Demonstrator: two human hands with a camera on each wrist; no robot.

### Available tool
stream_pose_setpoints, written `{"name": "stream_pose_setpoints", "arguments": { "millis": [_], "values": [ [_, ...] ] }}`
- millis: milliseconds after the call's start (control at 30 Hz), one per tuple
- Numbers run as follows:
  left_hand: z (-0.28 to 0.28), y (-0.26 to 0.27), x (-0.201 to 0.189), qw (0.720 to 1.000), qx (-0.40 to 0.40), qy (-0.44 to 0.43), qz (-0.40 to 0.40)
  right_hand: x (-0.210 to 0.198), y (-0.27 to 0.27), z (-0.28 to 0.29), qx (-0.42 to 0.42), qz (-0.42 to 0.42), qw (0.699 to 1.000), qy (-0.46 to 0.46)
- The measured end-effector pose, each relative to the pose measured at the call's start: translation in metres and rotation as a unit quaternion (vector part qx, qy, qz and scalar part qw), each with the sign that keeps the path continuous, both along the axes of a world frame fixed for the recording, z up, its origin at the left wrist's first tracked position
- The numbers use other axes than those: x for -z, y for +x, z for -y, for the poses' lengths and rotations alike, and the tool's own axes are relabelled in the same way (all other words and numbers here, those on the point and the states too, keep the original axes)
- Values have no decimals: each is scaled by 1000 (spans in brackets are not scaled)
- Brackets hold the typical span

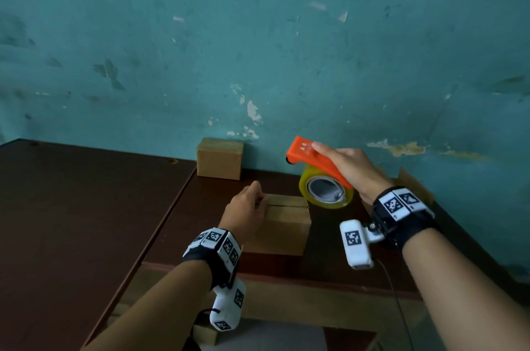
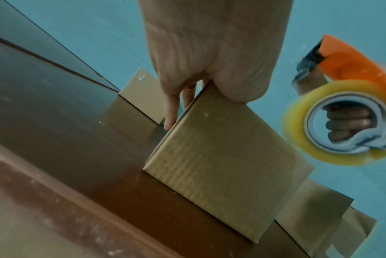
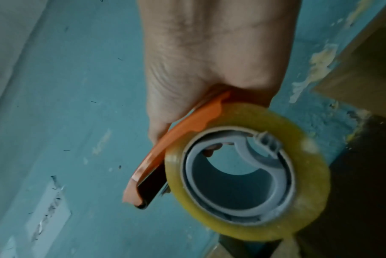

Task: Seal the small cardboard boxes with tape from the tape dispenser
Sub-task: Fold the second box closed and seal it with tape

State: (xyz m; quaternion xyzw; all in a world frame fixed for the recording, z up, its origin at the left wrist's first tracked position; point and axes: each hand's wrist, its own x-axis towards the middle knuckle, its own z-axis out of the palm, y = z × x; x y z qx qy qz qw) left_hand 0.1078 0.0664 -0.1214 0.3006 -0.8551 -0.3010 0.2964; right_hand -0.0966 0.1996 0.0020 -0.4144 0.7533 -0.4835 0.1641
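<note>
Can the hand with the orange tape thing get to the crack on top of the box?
Probably yes. The right hand holds the tape dispenser beside the box, and the left hand covers only the seam's left end.

a scuffed teal wall (image 1: 258, 35), its paint flaking to pale patches low down and at far right, rises behind a dark reddish-brown table (image 1: 71, 207). a seam splits the tabletop into left and right panels; a lighter wooden edge runs along its near side. light is dim.
</note>
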Motion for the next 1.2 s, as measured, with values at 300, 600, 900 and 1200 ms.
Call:
{"name": "stream_pose_setpoints", "arguments": {
  "millis": [300,600,900,1200],
  "values": [
    [-1,-2,3,1000,-18,-14,13,5,23,37,-88,-14,993,78],
    [6,4,-12,941,16,321,-104,3,30,56,-87,-120,980,134],
    [12,4,-34,877,-34,440,-191,4,28,58,-83,-123,979,142],
    [25,-6,-35,889,9,411,-203,2,28,62,-81,-137,975,156]
  ]
}}
